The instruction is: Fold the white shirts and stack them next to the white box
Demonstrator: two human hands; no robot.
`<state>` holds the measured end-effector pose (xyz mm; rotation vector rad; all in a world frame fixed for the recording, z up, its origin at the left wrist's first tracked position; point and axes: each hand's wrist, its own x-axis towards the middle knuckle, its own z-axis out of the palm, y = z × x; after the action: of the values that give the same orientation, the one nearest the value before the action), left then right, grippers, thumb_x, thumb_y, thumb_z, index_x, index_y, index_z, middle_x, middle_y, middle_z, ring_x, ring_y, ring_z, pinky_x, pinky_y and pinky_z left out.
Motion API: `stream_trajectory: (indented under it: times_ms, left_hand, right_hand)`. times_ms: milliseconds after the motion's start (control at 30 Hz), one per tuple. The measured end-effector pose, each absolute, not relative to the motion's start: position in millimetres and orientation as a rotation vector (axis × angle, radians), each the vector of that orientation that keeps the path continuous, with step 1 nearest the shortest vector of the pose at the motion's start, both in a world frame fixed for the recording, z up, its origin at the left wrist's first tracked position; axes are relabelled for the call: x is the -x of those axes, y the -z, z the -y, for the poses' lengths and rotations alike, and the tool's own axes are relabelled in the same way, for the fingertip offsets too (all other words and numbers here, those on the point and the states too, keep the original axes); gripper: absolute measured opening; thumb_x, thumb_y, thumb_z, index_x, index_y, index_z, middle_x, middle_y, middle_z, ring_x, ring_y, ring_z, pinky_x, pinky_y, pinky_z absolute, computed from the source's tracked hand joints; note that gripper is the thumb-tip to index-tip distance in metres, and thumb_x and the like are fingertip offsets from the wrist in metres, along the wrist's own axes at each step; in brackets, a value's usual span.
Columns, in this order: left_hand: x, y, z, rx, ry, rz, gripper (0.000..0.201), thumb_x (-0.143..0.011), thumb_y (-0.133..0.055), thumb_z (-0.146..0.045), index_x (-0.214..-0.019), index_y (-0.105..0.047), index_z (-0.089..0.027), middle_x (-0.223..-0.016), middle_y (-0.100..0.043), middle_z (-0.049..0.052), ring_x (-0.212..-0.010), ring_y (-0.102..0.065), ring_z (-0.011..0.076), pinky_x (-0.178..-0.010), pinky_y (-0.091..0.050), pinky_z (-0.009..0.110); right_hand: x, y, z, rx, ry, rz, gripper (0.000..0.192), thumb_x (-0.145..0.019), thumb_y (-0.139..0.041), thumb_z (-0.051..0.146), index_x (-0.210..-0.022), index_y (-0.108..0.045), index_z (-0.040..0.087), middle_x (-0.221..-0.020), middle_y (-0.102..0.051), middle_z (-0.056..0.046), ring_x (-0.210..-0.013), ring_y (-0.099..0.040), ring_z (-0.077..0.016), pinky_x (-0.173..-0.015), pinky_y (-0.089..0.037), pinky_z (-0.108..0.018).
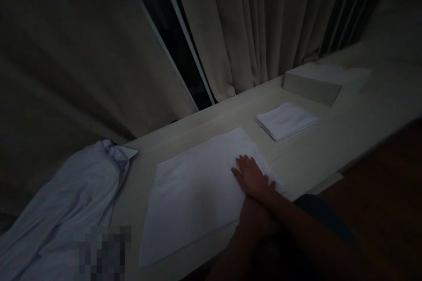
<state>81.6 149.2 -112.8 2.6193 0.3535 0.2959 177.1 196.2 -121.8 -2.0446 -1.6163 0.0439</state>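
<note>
A white cloth (198, 197) lies spread nearly flat on the pale table, with a few soft creases. My right hand (249, 175) rests palm down near its right edge, fingers apart. Beneath the right wrist my left arm crosses over, and the tips of my left hand (269, 181) show just beyond it at the cloth's right border. Most of the left hand is hidden, though its visible fingertips are apart. Farther right sits a folded white cloth (286, 120), apart from both hands.
A heap of pale lavender fabric (79, 184) fills the table's left end. At the far right stands a low white box (311, 88). Beige curtains (250, 22) hang behind the pale table (356, 118), whose front edge borders a dark floor. The room is dim.
</note>
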Motion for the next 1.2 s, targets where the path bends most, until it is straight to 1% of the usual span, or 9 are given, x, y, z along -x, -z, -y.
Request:
stream_trajectory:
  times_ms: [133,267,367,467,633,900,1033,1100,1200]
  left_hand:
    - [-64.3,114.0,-160.2,-2.564,-0.485,-0.369,0.054,-0.090,-0.042,-0.031,-0.142,-0.040,-0.021,-0.148,-0.042,0.008,-0.139,-0.033,0.0248,-0.113,-0.032,0.051]
    - [-34.6,117.7,-213.7,-2.761,-0.459,-0.635,0.043,-0.095,-0.035,-0.028,-0.134,-0.051,-0.025,-0.141,-0.052,0.008,-0.140,-0.033,0.0235,-0.114,-0.027,0.054]
    - [-25.1,120.1,-267.3,-2.899,-0.261,-0.929,0.056,-0.092,-0.041,-0.049,-0.143,-0.040,-0.025,-0.155,-0.029,0.011,-0.145,-0.015,0.0322,-0.113,-0.019,0.061]
    - [-33.4,123.9,-312.8,-2.924,-0.031,-1.106,0.060,-0.092,-0.033,-0.057,-0.147,-0.030,-0.032,-0.159,-0.015,0.008,-0.146,-0.007,0.0341,-0.111,-0.014,0.064]
    - [-55.8,131.6,-370.6,-2.887,0.075,-1.244,0.061,-0.094,-0.019,-0.059,-0.150,-0.021,-0.034,-0.160,-0.012,0.004,-0.146,-0.007,0.0333,-0.111,-0.015,0.062]
    - [-62.0,145.3,-433.4,-2.840,-0.003,-1.310,0.063,-0.090,-0.017,-0.065,-0.149,-0.019,-0.041,-0.159,-0.017,0.000,-0.144,-0.014,0.0363,-0.107,-0.020,0.066]
    - [-79.0,136.5,-432.2,-2.827,0.027,-1.389,0.070,-0.089,-0.018,-0.068,-0.150,-0.021,-0.035,-0.159,-0.018,0.005,-0.143,-0.014,0.0415,-0.104,-0.020,0.070]
    - [-99.6,129.4,-420.9,-2.937,-0.008,-1.285,0.070,-0.089,-0.018,-0.067,-0.150,-0.023,-0.032,-0.159,-0.017,0.007,-0.144,-0.010,0.0402,-0.107,-0.016,0.069]
    - [-142.4,126.5,-397.2,-3.092,0.035,-0.827,0.063,-0.091,-0.019,-0.064,-0.148,-0.024,-0.038,-0.160,-0.015,0.002,-0.146,-0.006,0.0342,-0.111,-0.010,0.064]
  right_hand:
    - [-181.3,125.8,-186.5,1.981,-0.086,1.541,0.059,-0.101,-0.021,0.046,-0.135,-0.052,0.008,-0.142,-0.048,-0.016,-0.135,-0.039,-0.0258,-0.114,-0.026,-0.042]
    - [-191.2,138.3,-190.2,1.992,-0.066,1.591,0.052,-0.101,-0.028,0.038,-0.135,-0.051,0.007,-0.143,-0.046,-0.018,-0.137,-0.035,-0.0279,-0.114,-0.024,-0.046]
    - [-190.5,145.8,-186.7,1.966,-0.032,1.690,0.051,-0.098,-0.037,0.041,-0.137,-0.050,0.011,-0.149,-0.038,-0.015,-0.142,-0.021,-0.0318,-0.116,-0.015,-0.052]
    - [-189.7,145.3,-181.0,1.929,-0.011,1.718,0.056,-0.097,-0.037,0.049,-0.140,-0.047,0.015,-0.152,-0.032,-0.014,-0.144,-0.013,-0.0328,-0.116,-0.008,-0.055]
    - [-195.7,138.1,-176.6,1.887,-0.057,1.732,0.058,-0.096,-0.038,0.053,-0.142,-0.044,0.019,-0.154,-0.029,-0.011,-0.145,-0.009,-0.0329,-0.117,-0.008,-0.055]
    - [-200.9,126.6,-174.7,1.897,-0.101,1.715,0.056,-0.096,-0.039,0.050,-0.142,-0.043,0.018,-0.154,-0.030,-0.011,-0.145,-0.010,-0.0317,-0.117,-0.010,-0.055]
    - [-201.7,123.1,-174.9,1.907,-0.121,1.722,0.056,-0.097,-0.039,0.049,-0.143,-0.040,0.018,-0.154,-0.028,-0.010,-0.145,-0.009,-0.0313,-0.118,-0.009,-0.054]
    - [-201.9,123.1,-176.5,1.913,-0.132,1.728,0.057,-0.096,-0.040,0.049,-0.144,-0.040,0.017,-0.155,-0.027,-0.011,-0.145,-0.009,-0.0315,-0.117,-0.009,-0.054]
    - [-201.7,124.3,-180.4,1.926,-0.141,1.735,0.060,-0.096,-0.040,0.049,-0.145,-0.037,0.015,-0.155,-0.025,-0.012,-0.145,-0.008,-0.0317,-0.117,-0.007,-0.055]
